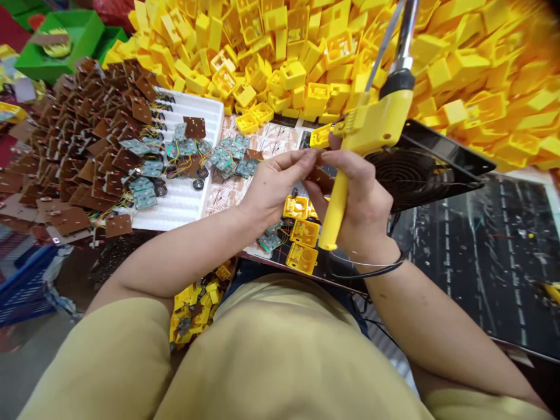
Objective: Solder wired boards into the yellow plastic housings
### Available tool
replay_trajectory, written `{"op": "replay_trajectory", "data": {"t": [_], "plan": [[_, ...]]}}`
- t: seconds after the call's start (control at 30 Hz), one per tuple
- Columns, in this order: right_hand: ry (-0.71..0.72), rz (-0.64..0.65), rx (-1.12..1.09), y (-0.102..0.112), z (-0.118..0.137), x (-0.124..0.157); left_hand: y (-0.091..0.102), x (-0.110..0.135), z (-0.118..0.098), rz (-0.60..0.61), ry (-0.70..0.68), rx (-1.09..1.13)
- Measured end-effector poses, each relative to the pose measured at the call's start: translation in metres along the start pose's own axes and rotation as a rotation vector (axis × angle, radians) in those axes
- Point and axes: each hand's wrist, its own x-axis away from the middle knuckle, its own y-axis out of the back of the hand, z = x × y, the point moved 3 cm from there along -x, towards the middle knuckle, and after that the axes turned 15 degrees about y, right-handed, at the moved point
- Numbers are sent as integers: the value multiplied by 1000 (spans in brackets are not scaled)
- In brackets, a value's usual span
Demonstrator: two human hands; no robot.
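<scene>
My right hand (365, 204) is wrapped round the handle of a yellow soldering gun (380, 119), whose metal end points up and away from me. Between its fingers a small brown circuit board (322, 178) partly shows. My left hand (273, 186) pinches with thumb and forefinger right against the right fingertips, at the board's upper side; what lies in that pinch is hidden. Just below both hands, several open yellow plastic casings (305, 232) stand in a column at the table edge. A green circuit board with wires (270, 239) lies beside them, under my left wrist.
Yellow casings (297, 76) are heaped across the back. Brown boards (74, 151) pile up at left, beside a white ribbed tray (188, 207) with wired green boards. A black fan (411, 169) stands right of my hands. A green bin (83, 46) is at far left.
</scene>
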Motion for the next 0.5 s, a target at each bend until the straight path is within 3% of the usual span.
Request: {"op": "replay_trajectory", "data": {"t": [0.13,0.2,0.27,0.37,0.5], "plan": [[-45,-28,-100,10,-8,13,26,0,1,-68,28,-84],[-62,-2,-149,11,-20,22,44,3,1,-18,55,-194],[-54,101,-197,4,-31,30,56,7,5,100,98,-336],[-10,242,-242,-16,-42,39,61,12,15,172,95,-530],[56,303,-231,-33,-45,41,53,10,24,69,-35,-767]]}}
